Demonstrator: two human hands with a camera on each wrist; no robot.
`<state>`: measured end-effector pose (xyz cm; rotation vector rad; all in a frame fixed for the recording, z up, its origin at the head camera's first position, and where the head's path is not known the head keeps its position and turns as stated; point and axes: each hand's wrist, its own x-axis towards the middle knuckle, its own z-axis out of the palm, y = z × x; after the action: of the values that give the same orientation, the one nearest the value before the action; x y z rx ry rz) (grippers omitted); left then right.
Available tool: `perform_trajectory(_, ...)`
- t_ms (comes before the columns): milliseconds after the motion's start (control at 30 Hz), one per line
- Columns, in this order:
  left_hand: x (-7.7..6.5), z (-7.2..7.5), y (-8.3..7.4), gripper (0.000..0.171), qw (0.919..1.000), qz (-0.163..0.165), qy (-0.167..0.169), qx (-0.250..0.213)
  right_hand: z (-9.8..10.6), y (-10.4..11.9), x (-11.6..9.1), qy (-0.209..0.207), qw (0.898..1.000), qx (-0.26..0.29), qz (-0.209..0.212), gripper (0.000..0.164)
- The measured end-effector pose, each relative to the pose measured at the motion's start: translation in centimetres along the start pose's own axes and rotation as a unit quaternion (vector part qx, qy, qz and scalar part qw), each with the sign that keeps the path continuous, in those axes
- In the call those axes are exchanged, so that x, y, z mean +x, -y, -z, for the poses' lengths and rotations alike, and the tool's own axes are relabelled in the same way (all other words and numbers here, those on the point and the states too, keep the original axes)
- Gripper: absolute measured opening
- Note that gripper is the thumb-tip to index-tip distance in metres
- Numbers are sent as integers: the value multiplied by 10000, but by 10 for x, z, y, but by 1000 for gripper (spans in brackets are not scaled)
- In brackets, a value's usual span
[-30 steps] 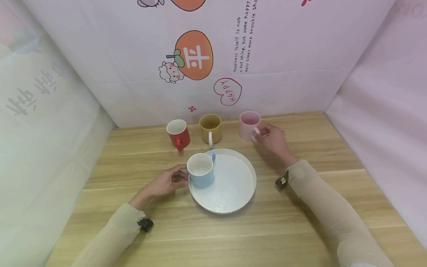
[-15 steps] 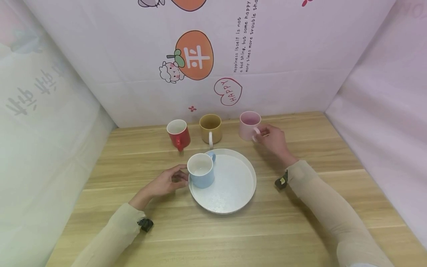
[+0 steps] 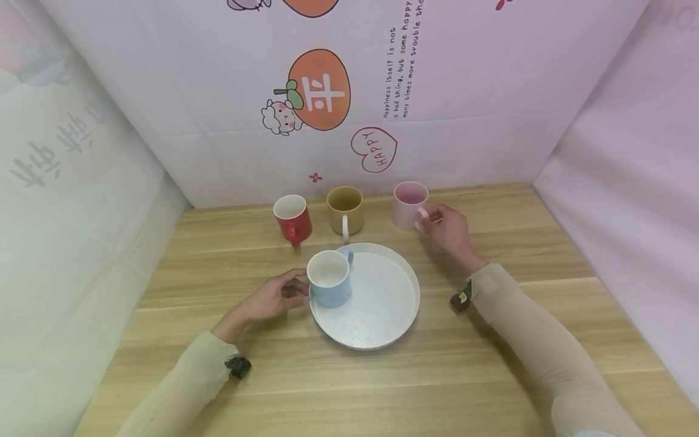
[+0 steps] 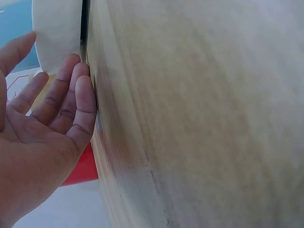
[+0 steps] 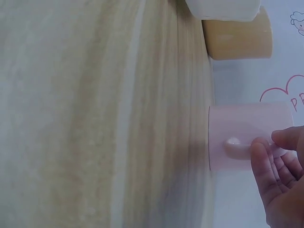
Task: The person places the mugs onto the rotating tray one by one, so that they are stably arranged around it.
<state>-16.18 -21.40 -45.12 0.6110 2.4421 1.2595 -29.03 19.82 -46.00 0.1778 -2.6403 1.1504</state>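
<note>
My right hand [image 3: 449,230] pinches the handle of a pink mug [image 3: 406,213], which stands upright on the table at the back right. In the right wrist view, thumb and fingers close on that handle [image 5: 240,148]. My left hand [image 3: 273,296] is at the left edge of a round white tray [image 3: 377,321]. Its fingers [image 4: 57,97] are loosely bent, with tips against or very near the tray's outer wall [image 4: 58,33]; nothing is gripped. A light blue mug [image 3: 330,291] with a white inside stands on the tray's left part, its handle pointing back right.
Behind the tray stand a red mug [image 3: 293,221] and a mustard-yellow mug [image 3: 352,215] with a white handle. Both handles face the front. The wooden table [image 3: 349,394] ends at a printed white cloth [image 3: 229,121] at the back, with more cloth on both sides.
</note>
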Motion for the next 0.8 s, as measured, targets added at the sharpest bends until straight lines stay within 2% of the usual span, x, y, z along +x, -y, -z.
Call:
perform_trajectory(133, 4, -1, 16, 56, 10000, -12, -27, 37, -1, -2, -1, -18, 10000, 39, 53, 18)
perform_trajectory(233, 5, 0, 22, 57, 10000, -44, 11, -12, -1, -2, -1, 9, 10000, 33, 17, 18)
perform_trajectory(567, 5, 1, 23, 57, 10000, -77, 42, -26, 1, -1, -4, 29, 9997, 123, -188, 19)
perform_trajectory(800, 5, -1, 19, 57, 10000, -28, -19, 47, 2, 0, -6, -18, 9999, 87, -124, 20)
